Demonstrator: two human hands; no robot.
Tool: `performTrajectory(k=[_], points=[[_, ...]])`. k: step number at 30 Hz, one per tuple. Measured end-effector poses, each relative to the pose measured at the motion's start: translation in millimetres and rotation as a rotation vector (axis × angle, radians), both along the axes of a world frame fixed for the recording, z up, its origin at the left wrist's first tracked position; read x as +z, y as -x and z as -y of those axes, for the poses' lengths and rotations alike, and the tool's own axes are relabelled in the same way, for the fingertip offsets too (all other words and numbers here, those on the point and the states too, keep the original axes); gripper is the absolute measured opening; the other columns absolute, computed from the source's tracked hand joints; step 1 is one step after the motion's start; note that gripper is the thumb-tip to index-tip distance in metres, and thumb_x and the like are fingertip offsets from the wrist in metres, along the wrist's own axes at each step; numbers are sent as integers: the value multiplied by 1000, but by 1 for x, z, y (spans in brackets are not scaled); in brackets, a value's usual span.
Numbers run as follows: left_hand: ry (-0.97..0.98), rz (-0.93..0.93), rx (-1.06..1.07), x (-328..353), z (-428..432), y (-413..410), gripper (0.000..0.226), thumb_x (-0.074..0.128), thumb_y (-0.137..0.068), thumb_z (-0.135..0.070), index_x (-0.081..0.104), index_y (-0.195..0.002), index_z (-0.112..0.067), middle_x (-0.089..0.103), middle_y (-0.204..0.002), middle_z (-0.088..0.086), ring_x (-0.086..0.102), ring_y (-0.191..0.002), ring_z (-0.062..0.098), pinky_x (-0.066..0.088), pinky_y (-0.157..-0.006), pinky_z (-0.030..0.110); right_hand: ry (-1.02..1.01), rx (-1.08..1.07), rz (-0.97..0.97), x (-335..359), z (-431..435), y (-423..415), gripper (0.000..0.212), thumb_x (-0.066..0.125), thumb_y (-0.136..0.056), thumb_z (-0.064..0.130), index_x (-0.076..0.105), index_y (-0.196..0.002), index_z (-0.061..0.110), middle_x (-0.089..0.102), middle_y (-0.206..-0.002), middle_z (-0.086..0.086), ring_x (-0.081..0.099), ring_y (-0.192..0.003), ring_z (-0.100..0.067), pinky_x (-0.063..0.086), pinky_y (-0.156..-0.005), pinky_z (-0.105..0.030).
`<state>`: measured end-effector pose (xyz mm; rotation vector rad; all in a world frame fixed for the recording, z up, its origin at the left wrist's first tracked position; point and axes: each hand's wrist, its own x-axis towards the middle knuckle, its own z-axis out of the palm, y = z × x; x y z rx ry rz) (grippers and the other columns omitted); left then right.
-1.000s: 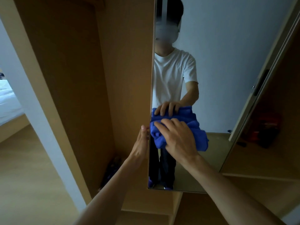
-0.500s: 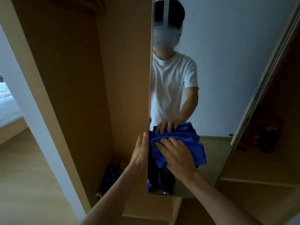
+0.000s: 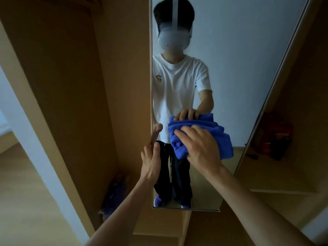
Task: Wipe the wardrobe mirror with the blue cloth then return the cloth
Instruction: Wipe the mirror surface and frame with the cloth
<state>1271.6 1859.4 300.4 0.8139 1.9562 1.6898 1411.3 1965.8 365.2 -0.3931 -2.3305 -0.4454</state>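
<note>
— Locating the blue cloth [image 3: 220, 137] first: where is it?

— Bunched against the mirror [image 3: 239, 68], on the lower middle of the glass. It is near the left edge but not touching it. Its reflection sits directly above it.

— Right hand?

— The right hand [image 3: 202, 150] lies over the cloth with the palm on it. The fingers bend across the folds, holding the cloth and pressing it to the glass. In the reflection the fingertips show over the cloth's top fold.

— Left hand?

— The left hand [image 3: 150, 162] grasps the mirror's left edge, just beside the cloth and apart from it. The thumb lies on the glass face and the fingers run up along the edge. How far they wrap behind it I cannot tell.

— The mirror itself?

— A tall upright panel on the wooden wardrobe [image 3: 71, 86]. It reflects a person in a white T-shirt, dark trousers and a headset, facing the glass.

— Anything else noted?

— A dark bundle [image 3: 115, 192] lies at the bottom of the open compartment left of the mirror, too dim to identify. A shelf [image 3: 284, 190] right of the mirror has a blurred red object [image 3: 273, 135] above it. Wooden floor [image 3: 21, 192] shows at far left.
</note>
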Motion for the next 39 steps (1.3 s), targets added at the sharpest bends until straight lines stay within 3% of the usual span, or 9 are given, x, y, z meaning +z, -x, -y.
performTrajectory(k=[5, 8, 11, 15, 20, 25, 31, 34, 39], points=[[33, -53, 53, -3, -8, -3, 61, 29, -102, -64, 23, -156, -35, 32, -154, 1, 36, -122, 13, 30, -98, 38, 10, -29, 131, -46, 0, -12, 45, 69, -84, 13, 63, -128, 16, 65, -122, -3, 58, -106, -24, 51, -88, -38], [30, -68, 85, -5, -10, -10, 65, 34, -101, -65, 18, -157, -37, 29, -156, 2, 38, -124, 15, 32, -99, 38, 9, -34, 185, -54, -2, -17, 48, 76, -79, 17, 64, -126, 17, 66, -120, -3, 59, -104, -23, 51, -86, -37], [63, -53, 105, -5, -12, -18, 70, 37, -100, -66, 10, -159, -38, 20, -161, 1, 38, -141, 29, 35, -101, 41, 35, -6, 138, -45, -6, -19, 42, 70, -84, 18, 62, -125, 17, 65, -117, -1, 58, -103, -22, 49, -86, -37], [66, -33, 143, -2, -18, -26, 77, 41, -98, -66, 5, -160, -38, 13, -166, 1, 34, -146, 31, 35, -108, 45, 28, 17, 14, -17, -19, -28, 37, 66, -88, 21, 62, -125, 19, 65, -117, 2, 58, -102, -21, 47, -83, -36], [63, -11, 231, 1, -31, -39, 82, 44, -98, -65, -1, -161, -36, 11, -167, 4, 30, -149, 34, 35, -115, 55, -7, 23, -102, 13, -33, -40, 38, 45, -94, 29, 63, -126, 16, 66, -116, -1, 59, -101, -24, 46, -82, -37], [53, -30, 285, -3, -37, -44, 86, 43, -95, -70, -2, -161, -37, 10, -167, 5, 28, -149, 35, 37, -112, 57, 19, 9, 12, -9, -36, -46, 38, 61, -90, 24, 60, -128, 18, 64, -120, -1, 57, -107, -24, 47, -88, -38], [62, -71, 313, -3, -35, -43, 77, 42, -100, -62, 1, -161, -39, 9, -168, 2, 33, -147, 32, 41, -99, 45, 63, -20, 188, -52, -33, -61, 45, 67, -83, 21, 62, -128, 18, 65, -126, -3, 59, -113, -25, 49, -93, -38], [77, -64, 315, -2, -35, -46, 76, 42, -100, -61, 1, -161, -39, 8, -169, 4, 33, -147, 33, 40, -105, 51, 69, -6, 165, -44, -36, -61, 41, 65, -86, 19, 63, -127, 19, 66, -122, -1, 60, -109, -23, 49, -89, -37], [77, -59, 334, 0, -35, -47, 75, 41, -101, -61, 2, -161, -37, 11, -168, 6, 37, -144, 34, 40, -98, 45, 51, 7, 28, -3, -42, -64, 37, 56, -89, 23, 63, -125, 19, 66, -113, 1, 59, -99, -24, 45, -80, -36]])
